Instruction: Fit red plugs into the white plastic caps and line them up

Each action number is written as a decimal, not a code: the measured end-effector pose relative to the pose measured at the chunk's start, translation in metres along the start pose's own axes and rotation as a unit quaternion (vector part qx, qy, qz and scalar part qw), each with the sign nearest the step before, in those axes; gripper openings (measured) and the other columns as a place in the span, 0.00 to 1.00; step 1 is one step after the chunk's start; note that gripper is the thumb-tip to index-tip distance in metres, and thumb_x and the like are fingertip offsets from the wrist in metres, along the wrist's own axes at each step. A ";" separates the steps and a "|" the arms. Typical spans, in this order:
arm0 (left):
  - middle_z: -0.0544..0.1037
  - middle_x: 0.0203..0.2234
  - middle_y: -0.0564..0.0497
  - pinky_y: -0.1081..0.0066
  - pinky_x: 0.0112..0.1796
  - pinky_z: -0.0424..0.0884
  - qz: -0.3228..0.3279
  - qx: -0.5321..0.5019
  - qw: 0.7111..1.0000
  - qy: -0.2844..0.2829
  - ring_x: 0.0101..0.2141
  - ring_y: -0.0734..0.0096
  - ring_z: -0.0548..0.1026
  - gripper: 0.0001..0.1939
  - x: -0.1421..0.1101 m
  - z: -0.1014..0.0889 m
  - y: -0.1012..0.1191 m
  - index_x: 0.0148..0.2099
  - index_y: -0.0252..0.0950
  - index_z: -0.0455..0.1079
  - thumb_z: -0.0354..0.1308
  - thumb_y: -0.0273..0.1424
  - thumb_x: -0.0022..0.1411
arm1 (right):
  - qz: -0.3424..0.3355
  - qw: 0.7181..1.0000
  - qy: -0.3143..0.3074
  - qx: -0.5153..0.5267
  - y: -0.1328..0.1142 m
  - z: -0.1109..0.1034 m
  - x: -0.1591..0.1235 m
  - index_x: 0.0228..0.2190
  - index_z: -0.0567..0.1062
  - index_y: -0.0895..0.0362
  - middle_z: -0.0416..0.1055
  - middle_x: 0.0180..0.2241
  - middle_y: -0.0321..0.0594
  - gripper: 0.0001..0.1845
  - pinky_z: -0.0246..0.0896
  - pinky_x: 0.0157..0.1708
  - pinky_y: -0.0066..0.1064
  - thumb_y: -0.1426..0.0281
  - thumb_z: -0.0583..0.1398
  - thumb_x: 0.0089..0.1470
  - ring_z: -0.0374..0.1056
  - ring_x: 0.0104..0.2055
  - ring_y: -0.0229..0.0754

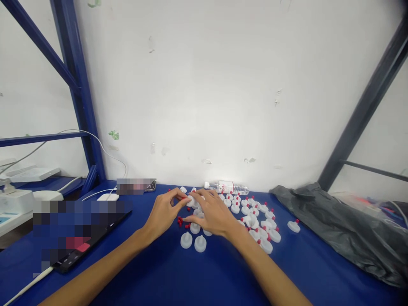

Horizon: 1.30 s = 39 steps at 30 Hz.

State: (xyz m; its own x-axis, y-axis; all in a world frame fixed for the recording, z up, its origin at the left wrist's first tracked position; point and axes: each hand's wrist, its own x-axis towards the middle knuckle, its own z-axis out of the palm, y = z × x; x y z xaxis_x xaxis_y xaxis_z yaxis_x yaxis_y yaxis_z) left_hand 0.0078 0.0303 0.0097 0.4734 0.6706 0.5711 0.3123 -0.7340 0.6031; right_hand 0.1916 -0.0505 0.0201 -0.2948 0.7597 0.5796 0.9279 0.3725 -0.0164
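- Left hand (162, 212) is front-left of the bottle (234, 188), thumb and finger pinched together on what looks like a red tip (184, 198).
- Right hand (213, 212) is closer to the bottle, on its near side and a bit left. Its thumb is spread away from the fingers, and the fingers reach over toward the lid (190, 201). Can't tell if they've really got hold of it, the contact is half hidden.
- That lid is left of the bottle and slightly nearer the person, right between the two hands. Its spout seems to aim at the left hand, so the long axis runs roughly sideways, about in line with the bottle. Red tip is at the left end, so I'd call the left hand the nearer one to that end.
- Loose tips (180, 221) lie front-left of the bottle, just beside the right thumb. Two bare lids (200, 243) sit spout-up, further toward the person.
- Capped lids (266, 245) are bunched in front of the bottle and off to its right, pretty tight to the right wrist, so not much elbow room there.
- Edges: wall (204, 93) right behind the bottle, bag (334, 233) well off to its right, tablet (95, 242) far to its left. Blue table (153, 272) shows between tablet and bare lids.
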 end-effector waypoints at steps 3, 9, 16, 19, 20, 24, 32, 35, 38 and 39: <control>0.77 0.27 0.56 0.72 0.31 0.64 0.020 0.004 1.000 -0.019 0.26 0.73 0.69 0.13 -0.002 0.003 0.002 0.37 0.39 0.74 0.57 0.42 0.66 | -0.003 1.000 0.025 -0.007 -0.004 0.007 0.001 0.49 0.73 0.55 0.74 0.45 0.45 0.18 0.60 0.52 0.44 0.57 0.58 0.63 0.69 0.48 0.47; 0.74 0.34 0.50 0.68 0.37 0.64 0.143 0.162 0.974 -0.061 0.34 0.66 0.70 0.15 -0.003 0.007 -0.006 0.39 0.37 0.69 0.45 0.38 0.73 | -0.030 0.998 0.053 -0.031 0.004 0.006 0.001 0.47 0.75 0.55 0.75 0.41 0.44 0.14 0.61 0.50 0.42 0.62 0.60 0.62 0.69 0.44 0.47; 0.68 0.26 0.54 0.68 0.34 0.59 0.088 0.114 0.988 -0.051 0.30 0.68 0.65 0.20 -0.002 0.011 -0.001 0.31 0.38 0.62 0.38 0.37 0.75 | -0.042 0.992 0.096 -0.073 0.004 0.005 0.007 0.46 0.75 0.54 0.74 0.40 0.43 0.14 0.61 0.50 0.40 0.60 0.60 0.62 0.69 0.42 0.45; 0.64 0.22 0.56 0.68 0.30 0.55 0.004 0.024 0.999 -0.030 0.25 0.71 0.61 0.22 -0.001 0.014 0.004 0.29 0.37 0.58 0.39 0.42 0.73 | -0.045 0.987 0.116 -0.104 0.002 0.005 0.010 0.47 0.74 0.55 0.74 0.40 0.44 0.14 0.59 0.52 0.40 0.61 0.59 0.63 0.69 0.43 0.45; 0.62 0.21 0.57 0.69 0.29 0.54 -0.020 -0.014 0.999 -0.023 0.24 0.72 0.59 0.23 -0.001 0.015 0.005 0.28 0.37 0.57 0.40 0.44 0.73 | -0.045 0.985 0.123 -0.117 0.001 0.005 0.011 0.47 0.74 0.55 0.74 0.41 0.44 0.14 0.58 0.53 0.40 0.61 0.58 0.64 0.69 0.43 0.45; 0.54 0.17 0.59 0.71 0.24 0.51 -0.116 -0.166 0.979 0.002 0.21 0.75 0.53 0.25 0.002 0.022 0.008 0.24 0.39 0.52 0.43 0.49 0.68 | -0.046 0.975 0.142 -0.165 -0.001 0.009 0.013 0.49 0.73 0.55 0.75 0.42 0.44 0.15 0.55 0.57 0.44 0.62 0.57 0.65 0.69 0.44 0.45; 0.50 0.11 0.60 0.71 0.19 0.51 -0.160 -0.201 0.966 -0.021 0.14 0.77 0.50 0.24 0.006 0.031 0.002 0.22 0.42 0.45 0.39 0.49 0.65 | -0.051 0.981 0.101 -0.155 -0.003 0.014 0.015 0.51 0.72 0.55 0.74 0.45 0.48 0.15 0.51 0.61 0.47 0.63 0.54 0.67 0.69 0.45 0.47; 0.55 0.14 0.58 0.71 0.22 0.51 -0.131 -0.155 0.979 -0.003 0.17 0.75 0.54 0.25 0.000 0.022 0.006 0.21 0.39 0.50 0.45 0.48 0.66 | -0.064 0.986 0.089 -0.127 -0.002 0.007 0.013 0.49 0.72 0.56 0.74 0.43 0.48 0.15 0.54 0.59 0.46 0.63 0.54 0.66 0.68 0.46 0.48; 0.64 0.18 0.55 0.70 0.27 0.51 -0.018 0.009 1.000 0.002 0.21 0.73 0.60 0.23 -0.006 0.013 0.009 0.24 0.37 0.59 0.46 0.42 0.70 | -0.073 0.990 0.072 -0.093 -0.002 -0.001 0.007 0.47 0.73 0.58 0.73 0.42 0.47 0.15 0.60 0.52 0.42 0.62 0.55 0.65 0.68 0.45 0.48; 0.66 0.20 0.54 0.69 0.27 0.52 0.025 0.067 0.997 0.000 0.22 0.72 0.62 0.22 -0.007 0.011 0.010 0.26 0.37 0.61 0.44 0.40 0.71 | -0.071 0.992 0.065 -0.080 -0.002 -0.003 0.005 0.47 0.73 0.58 0.73 0.42 0.47 0.15 0.61 0.50 0.41 0.62 0.56 0.65 0.68 0.44 0.48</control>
State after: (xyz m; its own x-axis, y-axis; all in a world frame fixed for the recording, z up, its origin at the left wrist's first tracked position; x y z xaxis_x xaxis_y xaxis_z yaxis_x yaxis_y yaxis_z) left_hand 0.0168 0.0170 0.0055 0.4920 0.6323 0.5984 0.3956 -0.7747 0.4932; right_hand 0.1894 -0.0493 0.0257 -0.4024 0.6271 0.6669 0.9066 0.3739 0.1956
